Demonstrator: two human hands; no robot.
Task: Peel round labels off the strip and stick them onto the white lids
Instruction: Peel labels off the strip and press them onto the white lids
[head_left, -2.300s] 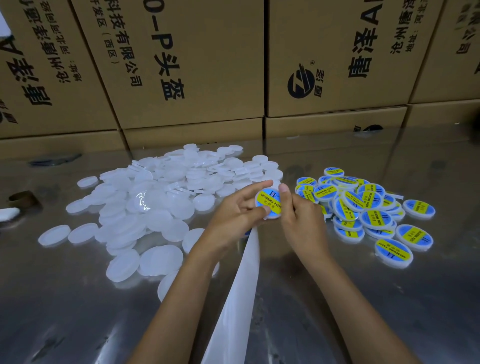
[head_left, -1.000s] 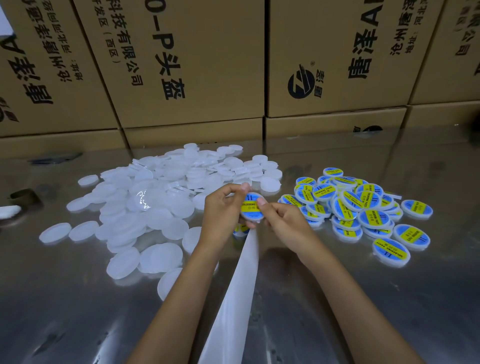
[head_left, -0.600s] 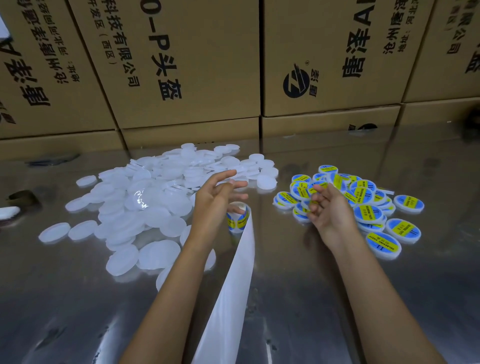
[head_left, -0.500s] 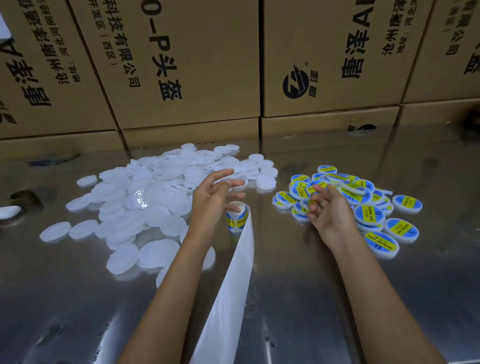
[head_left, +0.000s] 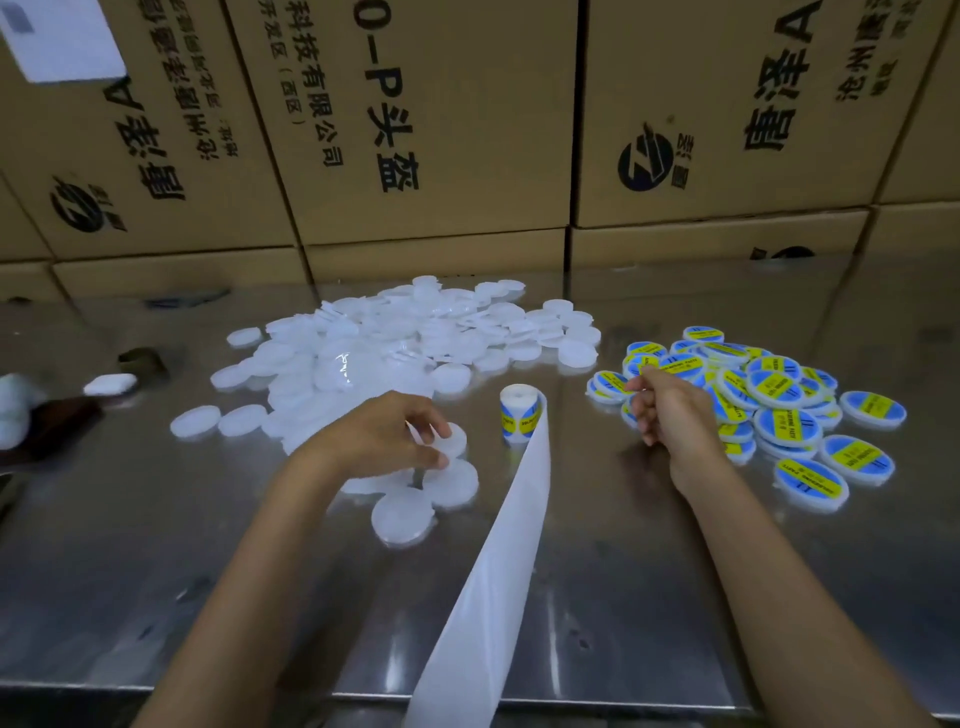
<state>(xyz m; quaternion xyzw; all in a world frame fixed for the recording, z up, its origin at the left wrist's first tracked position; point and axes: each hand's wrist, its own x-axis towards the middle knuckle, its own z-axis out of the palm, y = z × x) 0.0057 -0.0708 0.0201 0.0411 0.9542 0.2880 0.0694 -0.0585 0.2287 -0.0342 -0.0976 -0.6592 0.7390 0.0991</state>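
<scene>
Since 0.5 s ago left hand (head_left: 382, 434) has dropped from above the roll (head_left: 521, 415) down to the near edge of the white pile, and right hand (head_left: 667, 410) has pulled back slightly from the labelled lids.

Head view: left hand's thumb and fingers are curled round 1 blank lid (head_left: 451, 439), pinching it at the pile's (head_left: 395, 343) near-right edge; more blank lids lie just below it. Right hand hovers at the left edge of the labelled pile (head_left: 769, 395), fingers loosely curled; cannot tell whether they hold anything. Roll stands upright on the table (head_left: 649, 597) between both hands, blue-yellow labels visible on its side. Its bare backing strip (head_left: 498, 571) runs from the roll toward the camera and over the table's near edge. Cardboard boxes (head_left: 426, 119) with printed Chinese text line the back.
</scene>
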